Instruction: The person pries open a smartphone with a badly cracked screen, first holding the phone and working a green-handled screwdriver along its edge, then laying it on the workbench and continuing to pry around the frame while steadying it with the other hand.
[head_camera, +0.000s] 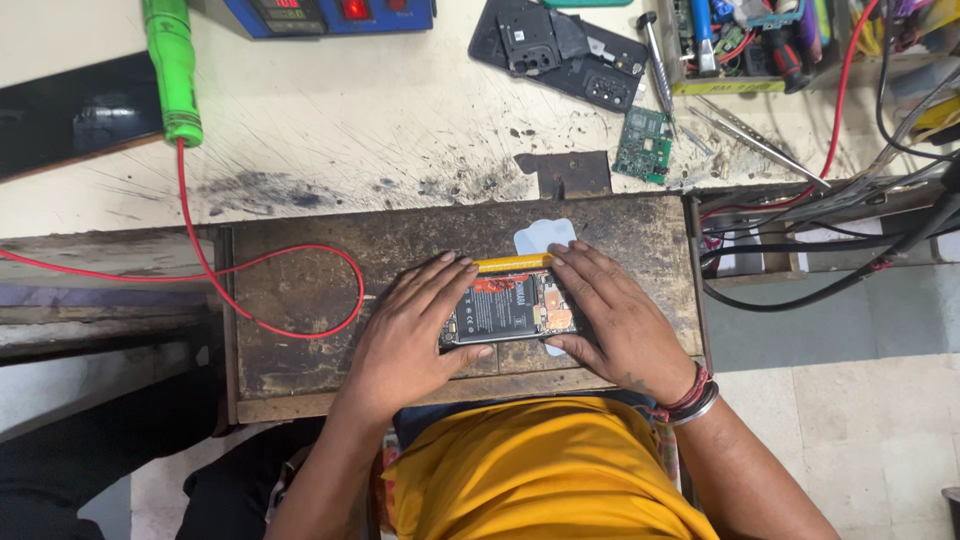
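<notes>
1. Our left hand (415, 325) and right hand (615, 320) clasp the opened smartphone (508, 308) by its ends, fingers curled.
2. The phone lies near the front edge of the worn desk drawer (290, 300).
3. A red wire (300, 270) loops left; a green circuit board (643, 143) lies beyond.

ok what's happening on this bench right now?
A person in a yellow shirt holds an opened phone, back cover off and battery showing, flat on a worn wooden board. The left hand and right hand grip it from either side. A pale plastic pick lies just beyond it. On the bench behind sit a removed back cover, a green circuit board, tweezers and a green-handled tool with a red wire.
</notes>
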